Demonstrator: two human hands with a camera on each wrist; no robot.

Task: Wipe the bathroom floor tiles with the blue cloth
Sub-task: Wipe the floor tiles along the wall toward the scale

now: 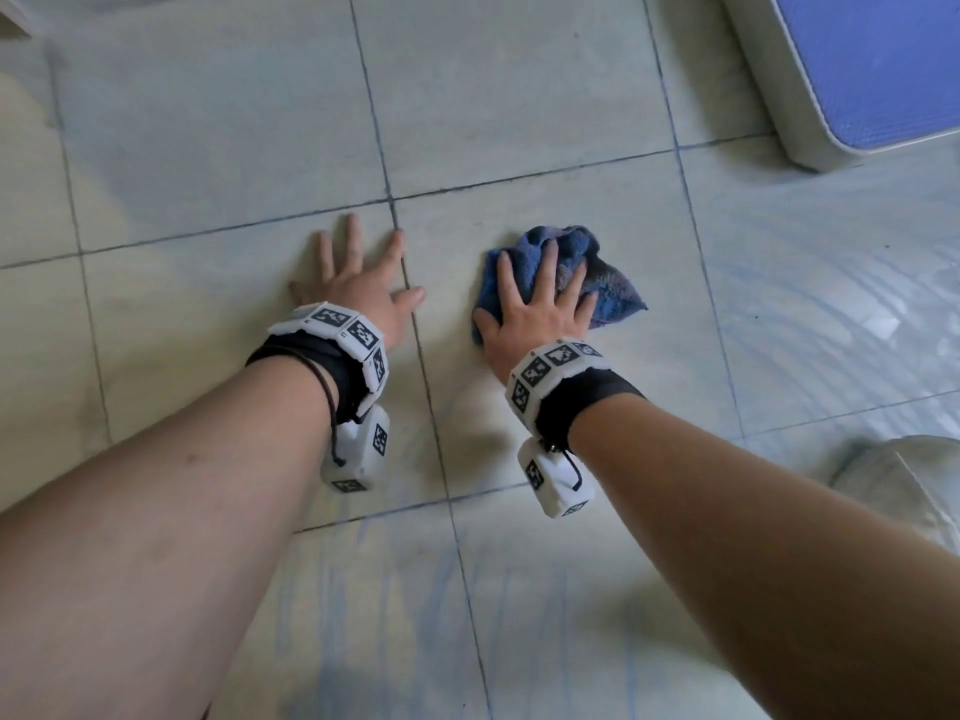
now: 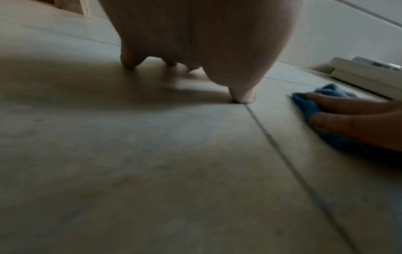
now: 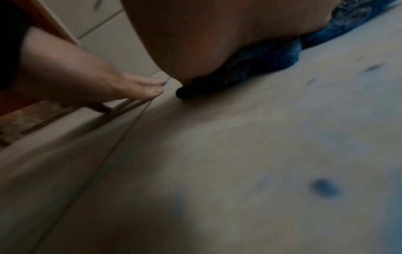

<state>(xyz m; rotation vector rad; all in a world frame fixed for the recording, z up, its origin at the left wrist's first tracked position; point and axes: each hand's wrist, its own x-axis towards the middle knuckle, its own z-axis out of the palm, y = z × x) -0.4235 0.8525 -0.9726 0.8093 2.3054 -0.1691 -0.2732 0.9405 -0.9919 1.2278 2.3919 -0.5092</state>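
Observation:
A crumpled blue cloth lies on the pale floor tiles in the middle of the head view. My right hand presses flat on it with straight, spread fingers. The cloth shows under that hand in the left wrist view, and as a dark blue bunch under my palm in the right wrist view. My left hand rests flat on the bare tile left of the cloth, fingers spread, holding nothing. Its fingertips touch the floor beside a grout line.
A white stool or mat with a blue textured top stands at the far right corner. A pale rounded object sits at the right edge. Wet streaks cover the tiles at right. A wall and low white ledge lie beyond the cloth.

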